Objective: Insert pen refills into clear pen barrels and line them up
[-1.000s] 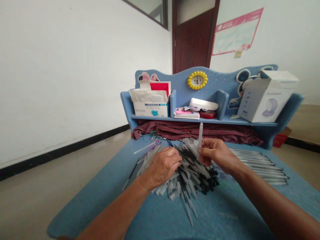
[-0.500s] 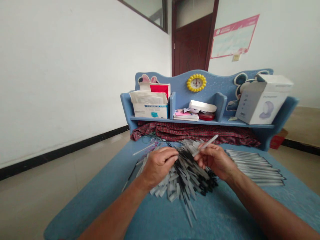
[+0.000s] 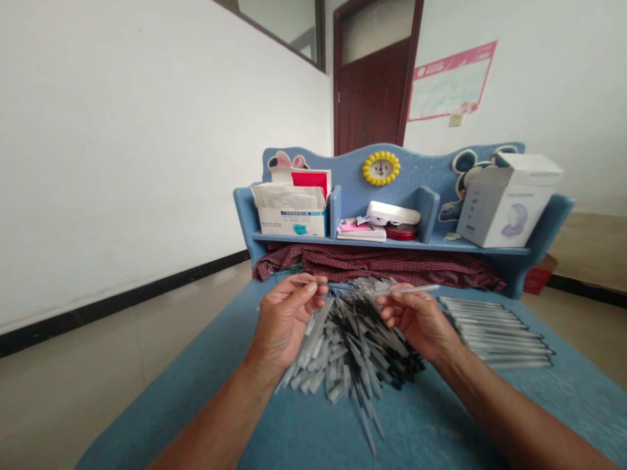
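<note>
Between the thumb and fingers of my left hand [image 3: 289,313] is a thin dark pen refill [image 3: 343,287], held level and pointing right. My right hand [image 3: 416,316] pinches a translucent pen barrel [image 3: 418,288], its far end sticking out to the right. The refill's tip reaches the barrel's left end near my right fingertips; whether it is inside, I cannot tell. Below both hands spreads a loose pile of translucent barrels [image 3: 318,362] mixed with slim black pieces [image 3: 362,333]. To the right of my right hand lies a row of pens [image 3: 499,333], side by side.
The blue table [image 3: 294,431] has a raised back shelf [image 3: 435,243]. On it stand a mask box [image 3: 291,222], a paper stack [image 3: 362,234], a red round tin [image 3: 401,232] and a white carton [image 3: 509,202]. A checked cloth [image 3: 372,264] lies beneath the shelf.
My left hand has risen from the pile and turned, now showing the refill. The barrel in my right hand has gone from slanted to nearly level. The view has shifted slightly.
</note>
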{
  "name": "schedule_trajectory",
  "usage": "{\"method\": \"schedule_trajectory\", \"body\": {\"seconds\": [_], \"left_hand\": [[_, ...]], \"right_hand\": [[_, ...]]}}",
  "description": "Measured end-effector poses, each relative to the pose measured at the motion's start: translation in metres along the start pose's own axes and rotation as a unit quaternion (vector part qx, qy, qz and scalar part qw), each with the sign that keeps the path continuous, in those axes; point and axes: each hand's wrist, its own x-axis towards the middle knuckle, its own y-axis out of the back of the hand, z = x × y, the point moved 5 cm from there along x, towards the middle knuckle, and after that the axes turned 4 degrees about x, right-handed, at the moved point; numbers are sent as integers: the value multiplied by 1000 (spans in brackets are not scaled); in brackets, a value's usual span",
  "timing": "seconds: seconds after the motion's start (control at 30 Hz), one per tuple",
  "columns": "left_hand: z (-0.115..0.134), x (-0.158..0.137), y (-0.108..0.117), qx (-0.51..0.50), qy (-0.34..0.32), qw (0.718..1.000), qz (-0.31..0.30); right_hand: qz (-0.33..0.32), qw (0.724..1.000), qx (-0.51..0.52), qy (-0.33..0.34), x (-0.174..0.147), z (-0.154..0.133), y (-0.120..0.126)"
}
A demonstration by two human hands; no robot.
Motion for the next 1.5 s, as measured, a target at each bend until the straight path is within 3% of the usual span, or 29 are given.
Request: {"method": "schedule_trajectory", "body": {"seconds": [0.57, 0.87, 1.03, 1.3, 1.4, 1.5], "left_hand": [[-16, -3, -6, -55, 58, 996, -30], [-19, -7, -8, -43, 68, 997, -4], [-7, -13, -14, 7, -4, 1000, 11], [-6, -20, -20, 64, -30, 997, -11], [-15, -24, -25, 146, -21, 988, -45], [-18, -29, -32, 294, -64, 951, -72]], "right_hand": [[-35, 999, 23, 7, -9, -5, -16], [-19, 997, 63, 36, -17, -10, -24], [-5, 997, 71, 43, -22, -10, -24], [-21, 996, 84, 11, -25, 0, -28], [-46, 995, 85, 5, -28, 6, -34], [-69, 995, 77, -3, -30, 10, -38]]}}
